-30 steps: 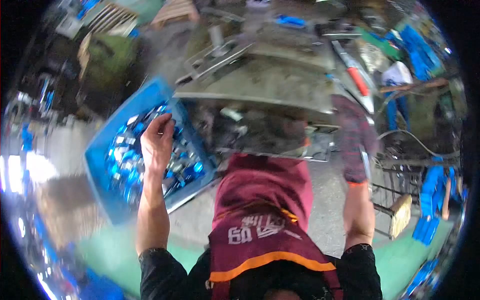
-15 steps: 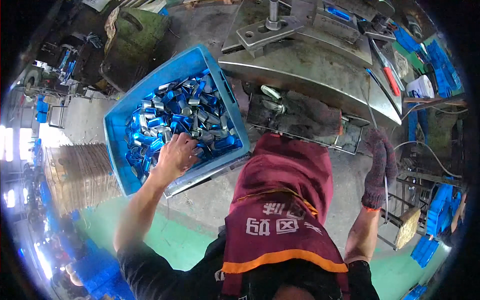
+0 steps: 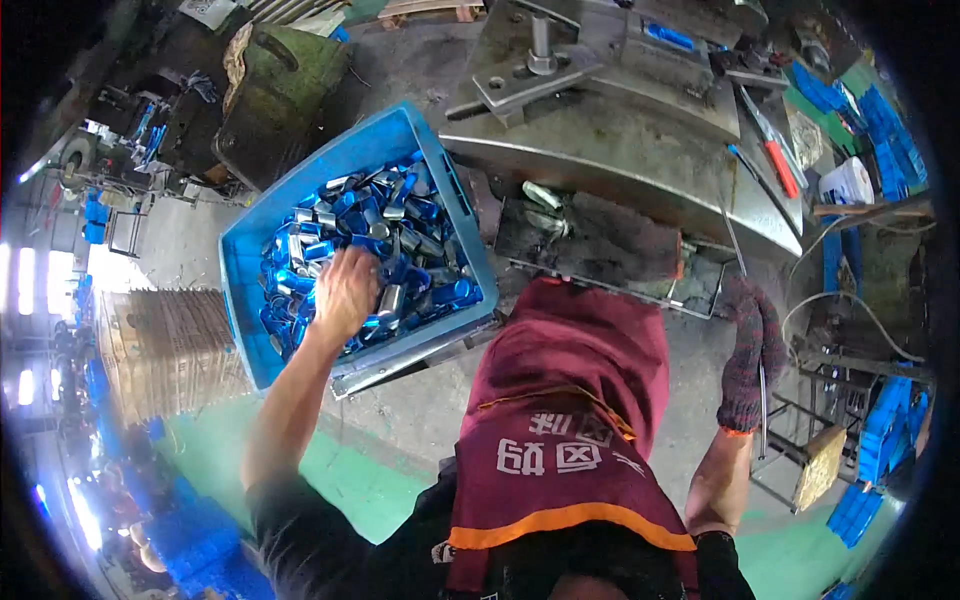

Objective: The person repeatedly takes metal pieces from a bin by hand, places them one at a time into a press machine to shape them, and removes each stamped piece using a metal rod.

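Note:
My bare left hand (image 3: 347,293) is down in a blue plastic bin (image 3: 238,305), its fingers curled into a heap of small metal caps or sleeves (image 3: 392,302), some shiny blue, some silver. The fingertips are hidden, so what they grip cannot be made out. At the right, my right hand (image 3: 750,350) wears a dark knitted glove with an orange cuff. It is closed around a thin metal rod (image 3: 763,415) that sticks out above and below the fist.
Ahead stands a heavy steel machine table (image 3: 600,135) with a bolted clamp (image 3: 540,62). A red-handled tool (image 3: 781,168) and a white cup (image 3: 846,178) lie on its right. Below its edge hangs a metal tray with a dark cloth (image 3: 620,235). Stacked cardboard (image 3: 165,350) stands left.
My left hand has shifted slightly forward among the metal pieces, and its fingers have drawn closer together. The right hand keeps hold of the rod, almost unmoved. The view has tilted slightly.

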`<state>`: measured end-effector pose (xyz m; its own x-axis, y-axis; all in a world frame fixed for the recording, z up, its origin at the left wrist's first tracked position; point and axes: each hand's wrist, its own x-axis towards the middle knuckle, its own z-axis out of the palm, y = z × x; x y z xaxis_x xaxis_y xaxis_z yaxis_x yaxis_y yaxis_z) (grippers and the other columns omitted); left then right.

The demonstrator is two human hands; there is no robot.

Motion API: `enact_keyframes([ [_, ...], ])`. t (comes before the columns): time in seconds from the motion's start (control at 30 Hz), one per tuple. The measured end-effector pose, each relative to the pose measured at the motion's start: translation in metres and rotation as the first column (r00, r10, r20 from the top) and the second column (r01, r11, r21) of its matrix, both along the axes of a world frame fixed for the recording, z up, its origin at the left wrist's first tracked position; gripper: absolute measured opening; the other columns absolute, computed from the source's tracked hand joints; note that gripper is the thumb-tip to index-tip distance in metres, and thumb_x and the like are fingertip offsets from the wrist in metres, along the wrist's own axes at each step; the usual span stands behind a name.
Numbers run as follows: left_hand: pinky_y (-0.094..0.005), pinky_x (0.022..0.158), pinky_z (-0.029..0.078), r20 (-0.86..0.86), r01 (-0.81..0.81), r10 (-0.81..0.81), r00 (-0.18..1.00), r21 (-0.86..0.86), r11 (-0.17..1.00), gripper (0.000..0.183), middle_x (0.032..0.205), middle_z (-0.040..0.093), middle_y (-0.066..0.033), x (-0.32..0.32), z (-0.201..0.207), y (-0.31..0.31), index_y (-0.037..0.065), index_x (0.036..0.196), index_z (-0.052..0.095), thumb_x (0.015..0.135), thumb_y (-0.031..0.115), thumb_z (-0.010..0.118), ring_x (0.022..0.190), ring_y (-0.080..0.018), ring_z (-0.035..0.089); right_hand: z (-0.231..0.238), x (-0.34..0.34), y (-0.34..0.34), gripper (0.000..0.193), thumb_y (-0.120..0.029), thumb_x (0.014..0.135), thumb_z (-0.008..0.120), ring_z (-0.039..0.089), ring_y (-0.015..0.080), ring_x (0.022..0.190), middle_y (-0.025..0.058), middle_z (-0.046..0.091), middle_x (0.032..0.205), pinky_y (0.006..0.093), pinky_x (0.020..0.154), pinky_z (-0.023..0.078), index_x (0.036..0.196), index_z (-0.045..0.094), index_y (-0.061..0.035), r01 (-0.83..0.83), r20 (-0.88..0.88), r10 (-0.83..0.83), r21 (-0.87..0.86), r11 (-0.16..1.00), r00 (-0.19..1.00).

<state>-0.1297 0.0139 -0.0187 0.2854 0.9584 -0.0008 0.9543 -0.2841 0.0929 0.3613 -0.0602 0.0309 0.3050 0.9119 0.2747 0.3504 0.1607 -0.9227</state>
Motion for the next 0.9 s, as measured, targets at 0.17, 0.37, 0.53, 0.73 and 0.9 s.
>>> enact_keyframes([
  [0.17,-0.0432,0.074,0.048,0.04,-0.019,0.011,0.999,0.192,0.981,0.022,0.096,0.059,-0.0107,0.002,-0.002,0.026,0.007,0.09,0.058,0.07,0.009,0.067,0.088,-0.0322,0.056,0.007,0.006,-0.009,0.032,-0.016,0.096,0.045,0.059,0.0196,0.106,0.0124,0.063,0.114,0.0327,0.094,0.044,0.118,0.057,0.004,0.084,0.13,-0.078,-0.041,0.996,0.988],
  [0.37,-0.0382,0.068,0.05,0.387,-0.19,0.213,0.897,-0.097,0.977,0.02,0.092,0.064,-0.0156,0.011,0.012,0.021,0.003,0.093,0.062,0.075,0.011,0.065,0.078,-0.0345,0.062,0.018,0.022,-0.012,0.034,-0.019,0.096,0.045,0.058,0.0188,0.106,0.0122,0.064,0.113,0.0314,0.095,0.043,0.119,0.056,0.0036,0.104,0.13,-0.092,-0.087,0.991,0.987],
  [0.53,-0.0336,0.073,0.05,0.385,-0.323,0.463,0.799,-0.374,0.869,0.038,0.093,0.063,-0.0151,0.0,0.012,0.003,-0.001,0.102,0.065,0.068,0.016,0.068,0.082,-0.0254,0.063,0.017,0.018,0.022,0.034,-0.021,0.096,0.049,0.059,0.0211,0.107,0.0134,0.062,0.115,0.0327,0.092,0.046,0.117,0.057,0.0048,-0.116,0.062,0.113,0.037,0.993,0.992],
  [0.73,-0.0328,0.068,0.048,0.316,-0.225,0.188,0.93,0.086,0.97,0.025,0.086,0.056,-0.0137,0.008,0.026,0.013,0.001,0.093,0.063,0.071,-0.005,0.053,0.076,-0.029,0.059,0.058,0.006,0.092,0.03,-0.01,0.095,0.05,0.06,0.02,0.106,0.0114,0.061,0.12,0.0301,0.092,0.047,0.122,0.054,0.0033,-0.217,0.311,0.192,0.049,0.975,0.931],
  [0.9,-0.0389,0.072,0.049,0.406,-0.362,0.404,0.82,-0.179,0.915,0.025,0.095,0.061,-0.0164,0.018,0.02,0.008,0.002,0.102,0.062,0.078,0.0,0.055,0.082,-0.0291,0.061,0.067,0.006,0.159,0.026,-0.006,0.094,0.052,0.062,0.0192,0.102,0.0114,0.062,0.117,0.0297,0.088,0.05,0.118,0.056,0.0029,-0.234,-0.266,0.254,0.107,0.966,0.93],
])
